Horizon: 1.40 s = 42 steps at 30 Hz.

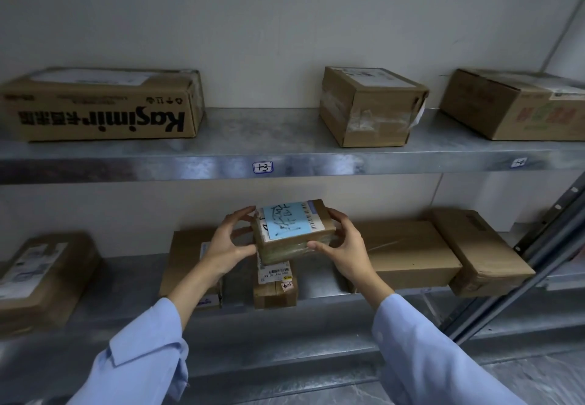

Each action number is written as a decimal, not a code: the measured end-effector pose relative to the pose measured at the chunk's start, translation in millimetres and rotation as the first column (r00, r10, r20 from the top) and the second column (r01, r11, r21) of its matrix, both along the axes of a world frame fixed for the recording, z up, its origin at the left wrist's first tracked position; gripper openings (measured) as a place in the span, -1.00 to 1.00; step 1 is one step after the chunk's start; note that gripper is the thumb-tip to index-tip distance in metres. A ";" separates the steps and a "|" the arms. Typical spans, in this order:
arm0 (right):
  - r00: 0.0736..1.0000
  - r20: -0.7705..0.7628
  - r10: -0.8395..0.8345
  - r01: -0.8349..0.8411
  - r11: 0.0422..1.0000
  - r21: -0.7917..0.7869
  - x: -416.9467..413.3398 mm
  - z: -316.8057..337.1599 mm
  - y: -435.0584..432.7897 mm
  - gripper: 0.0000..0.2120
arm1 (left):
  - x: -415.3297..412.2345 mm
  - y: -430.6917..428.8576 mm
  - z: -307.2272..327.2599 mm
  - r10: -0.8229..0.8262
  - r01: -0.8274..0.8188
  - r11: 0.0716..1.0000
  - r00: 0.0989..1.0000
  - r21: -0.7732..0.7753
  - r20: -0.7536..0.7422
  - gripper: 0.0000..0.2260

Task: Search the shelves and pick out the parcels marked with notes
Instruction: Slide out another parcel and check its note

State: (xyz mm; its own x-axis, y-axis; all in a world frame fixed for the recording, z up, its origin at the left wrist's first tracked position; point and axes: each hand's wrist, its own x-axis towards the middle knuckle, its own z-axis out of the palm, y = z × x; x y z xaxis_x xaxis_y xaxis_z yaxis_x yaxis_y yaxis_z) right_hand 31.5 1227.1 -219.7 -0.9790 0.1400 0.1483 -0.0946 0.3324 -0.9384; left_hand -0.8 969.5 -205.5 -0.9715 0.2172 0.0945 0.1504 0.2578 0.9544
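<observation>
Head-height view of two grey metal shelves against a pale wall (285, 24). Just below centre, over the lower shelf (126, 281): a small brown parcel (294, 243), slightly tilted, with a blue note (286, 219) bearing black handwriting stuck across its white shipping label (313, 218). Gripped at both ends. Left hand (229, 243) at the parcel's 9 o'clock, fingers curled over the far top corner, thumb hooked against the near edge. Right hand (343, 246) at its 3 o'clock, fingers wrapped over the far end, thumb pressed along the near lower edge. Light blue sleeves (142, 357) entering from 7 and 5 o'clock. At the parcel's 6 o'clock, directly beneath, a smaller taped box (274, 293) with a barcode sticker and a pink tag (287, 285); whether touching the parcel or not, impossible to tell. Behind the left hand, a flat box (186, 262) lying on the shelf; further out at 8 o'clock, a labelled box (41, 278). At 3 o'clock of the right hand, a long flat box (408, 252), and just beside it an angled box (481, 252). On the upper shelf (262, 132): at 10 o'clock a long box (101, 107) printed "Kasimir" upside down, at 1 o'clock a taped box (370, 107), at 2 o'clock a printed box (512, 103) with faded red and green lettering. At 12 o'clock of the parcel, on the upper shelf's front lip, a small handwritten label (262, 167).
</observation>
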 end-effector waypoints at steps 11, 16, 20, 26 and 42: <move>0.998 -0.048 0.052 -0.052 0.999 0.004 -0.6 -0.1 3.4 -0.23 | 20.3 10.2 -3.2 -0.103 0.103 0.995 0.992 -0.008 0.072 -0.36; 0.998 -0.056 0.005 -0.003 0.999 0.032 -3.1 -3.1 1.0 -0.16 | 29.7 16.7 -11.4 -0.047 0.048 0.998 0.998 -0.035 0.041 -0.29; 0.997 -0.078 -0.024 0.026 0.999 0.025 -1.8 -7.1 -2.5 -0.29 | 38.3 20.5 -16.6 0.026 -0.025 0.997 1.000 -0.068 0.017 -0.31; 0.990 -0.097 0.103 -0.108 0.993 -0.043 10.1 -20.1 -15.6 -0.47 | 53.2 31.7 -24.8 0.110 -0.110 0.994 0.993 -0.013 0.037 -0.29; 0.988 0.030 -0.152 0.154 0.982 -0.107 123.3 -25.2 -3.3 -0.54 | 77.0 75.5 -25.1 -0.254 0.251 0.967 0.960 -0.042 -0.118 -0.27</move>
State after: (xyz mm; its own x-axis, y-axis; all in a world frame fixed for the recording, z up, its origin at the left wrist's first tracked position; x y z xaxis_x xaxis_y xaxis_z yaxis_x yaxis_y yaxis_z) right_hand 154.7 1223.8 -245.0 -0.9475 0.3027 0.1027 -0.0296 0.2369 -0.9711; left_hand 76.2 1044.9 -230.6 -0.8662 0.4582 0.1992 0.3282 0.2213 0.9183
